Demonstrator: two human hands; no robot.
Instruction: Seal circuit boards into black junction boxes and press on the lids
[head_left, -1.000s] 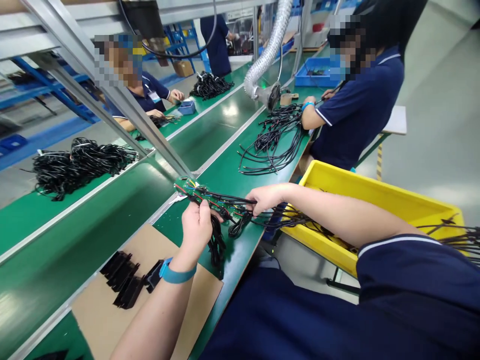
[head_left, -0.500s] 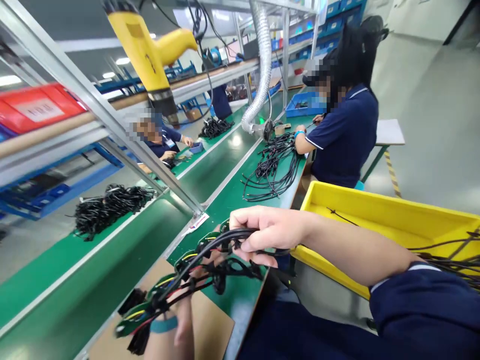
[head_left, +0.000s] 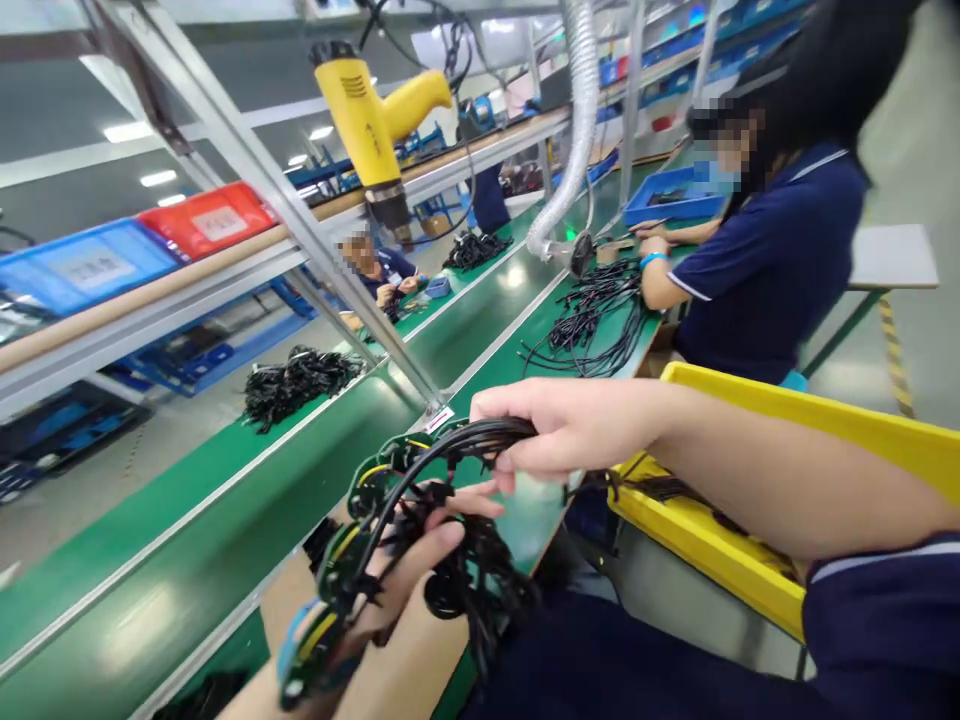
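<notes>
A second ago the circuit boards (head_left: 334, 563) stretched low over the green bench (head_left: 495, 368); now they curve up past the left hand (head_left: 411, 568), whose grip I cannot tell. The right hand (head_left: 574, 425) is closed on their black cables (head_left: 480, 433). A yellow bin (head_left: 675, 535) stands beside the bench's right edge; grey floor (head_left: 930, 345) opens far right.

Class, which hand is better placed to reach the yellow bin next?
Probably the right hand: its forearm crosses the bin, though the hand holds cables. The left hand, among boards, is farther away.
</notes>
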